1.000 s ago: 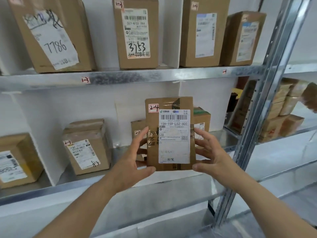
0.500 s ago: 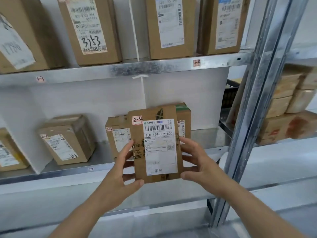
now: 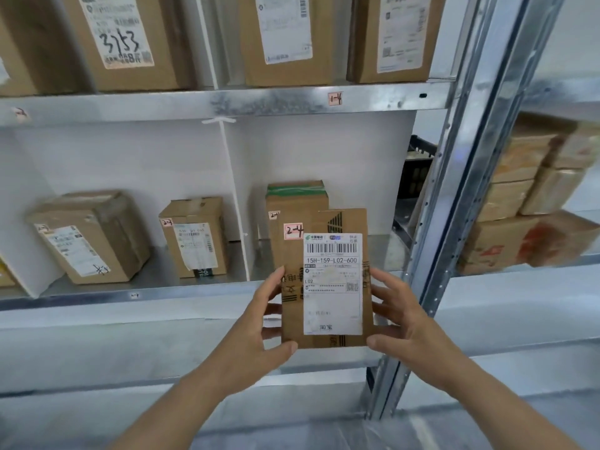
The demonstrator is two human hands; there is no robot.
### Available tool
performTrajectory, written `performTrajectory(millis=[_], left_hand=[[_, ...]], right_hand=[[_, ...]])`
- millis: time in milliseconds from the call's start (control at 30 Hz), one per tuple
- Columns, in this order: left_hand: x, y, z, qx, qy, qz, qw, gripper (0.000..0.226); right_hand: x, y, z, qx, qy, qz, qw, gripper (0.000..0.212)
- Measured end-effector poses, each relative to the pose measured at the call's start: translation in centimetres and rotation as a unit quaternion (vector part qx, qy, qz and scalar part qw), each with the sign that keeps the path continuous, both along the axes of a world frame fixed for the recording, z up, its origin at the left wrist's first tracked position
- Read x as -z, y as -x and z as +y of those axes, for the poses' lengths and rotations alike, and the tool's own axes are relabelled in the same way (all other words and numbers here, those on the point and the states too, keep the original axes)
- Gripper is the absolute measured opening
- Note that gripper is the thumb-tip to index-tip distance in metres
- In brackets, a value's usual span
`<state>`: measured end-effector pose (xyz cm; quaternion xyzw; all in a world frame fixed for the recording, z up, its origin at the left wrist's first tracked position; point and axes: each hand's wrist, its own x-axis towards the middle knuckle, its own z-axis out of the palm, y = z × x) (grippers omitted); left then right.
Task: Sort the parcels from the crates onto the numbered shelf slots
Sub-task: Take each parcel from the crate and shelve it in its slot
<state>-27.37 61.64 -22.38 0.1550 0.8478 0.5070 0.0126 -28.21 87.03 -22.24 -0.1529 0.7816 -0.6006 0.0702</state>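
Both hands hold one parcel (image 3: 326, 280) upright, in front of the mid shelf (image 3: 181, 292), right part. Left hand (image 3: 256, 332) grasps its left edge: thumb under the lower left corner, fingers curled behind. Right hand (image 3: 401, 319) grasps the right edge, thumb at the lower right corner, fingers up along the side. Parcel is off the shelf, in the air, near side of the slot right of the white divider (image 3: 235, 203). Its front has a white label w/ barcode, "15H-159-L02-600", and a pink tag (image 3: 293, 231) at top left marked "2-4".

Just behind it, in that slot, stands a box w/ green tape (image 3: 295, 203) on top, partly hidden by the parcel; its small tag is too blurred to read.

Left of the divider: a box (image 3: 193, 235) tagged "2-3", farther left a tilted box (image 3: 89, 237).

Top shelf (image 3: 259, 100) carries a "1-4" tag (image 3: 335, 99) on its front edge; above it 3 boxes, the left one (image 3: 126, 37) w/ "3753" handwritten on its label.

Right: a steel post (image 3: 461, 203), beyond it blurred stacked boxes (image 3: 532, 196) on another rack. A dark crate (image 3: 417, 170) shows behind the post.
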Motion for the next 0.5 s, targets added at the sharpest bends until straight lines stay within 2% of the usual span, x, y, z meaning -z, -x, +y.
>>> performTrajectory(millis=[133,333,500], left_hand=[[1.9,0.1,5.1,-0.017,-0.013,0.002,1.0,0.1],[3.8,2.9,10.5,-0.026,0.013,0.015,0.999,0.099],[6.3,8.1,12.0,-0.041,0.043,0.079,0.995,0.098]], right_hand=[[0.8,0.8,4.7,-0.005,-0.021,0.024,0.999,0.098],[2.7,4.1,9.7,-0.01,-0.025,0.034,0.999,0.105],[5.2,9.6,10.3,0.008,-0.05,0.057,0.997,0.108]])
